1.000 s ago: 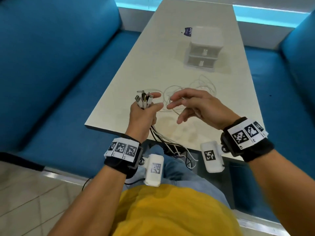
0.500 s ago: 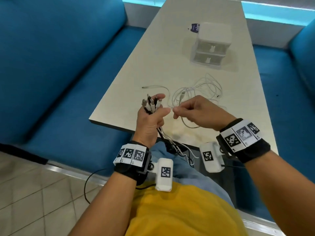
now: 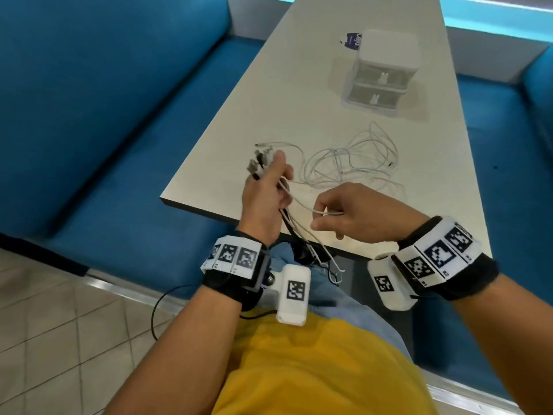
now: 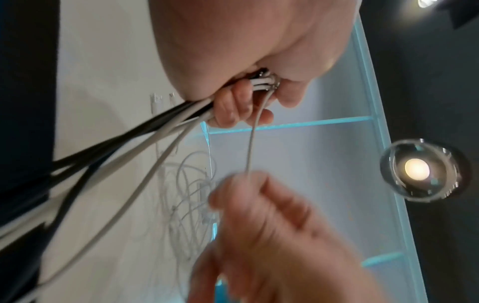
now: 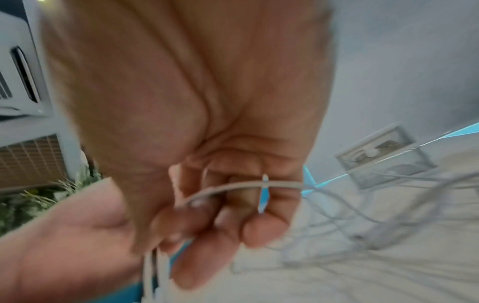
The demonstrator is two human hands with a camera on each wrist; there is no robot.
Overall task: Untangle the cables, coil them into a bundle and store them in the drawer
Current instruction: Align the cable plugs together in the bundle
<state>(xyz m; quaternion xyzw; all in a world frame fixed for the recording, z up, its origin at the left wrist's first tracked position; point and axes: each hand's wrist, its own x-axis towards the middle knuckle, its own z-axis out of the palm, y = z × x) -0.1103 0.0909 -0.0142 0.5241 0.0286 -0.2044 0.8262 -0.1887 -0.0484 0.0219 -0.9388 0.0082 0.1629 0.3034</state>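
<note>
A: How far is the work, if we start from the biggest things?

B: The surface (image 3: pixel 299 94) carries a small white drawer unit (image 3: pixel 381 70) at its far part, and both drawers look closed, so nothing is stored yet, I think. Between the unit and the person lies a loose pile of white cables (image 3: pixel 353 163), with the loops crossing each other. This pile is not untangled and not coiled.

A: And the hands?

B: The left hand (image 3: pixel 264 199) grips a bunch of cables (image 3: pixel 288 223), black and white ones, near their plugs. The plug ends (image 3: pixel 258 163) stand up above the fist, and the long parts hang down over the edge of the surface toward the lap. The right hand (image 3: pixel 356 217) is just beside it, and its fingers pinch one white cable (image 3: pixel 302 203) that runs from the left fist. The two hands are apart, joined only by this strand.

A: So which step is it?

B: I judge it is early: the ends are gathered in one hand and single cables are separated one by one. Most of the task remains: to free the pile, to coil everything into a bundle, to open a drawer and put the bundle inside.
</note>
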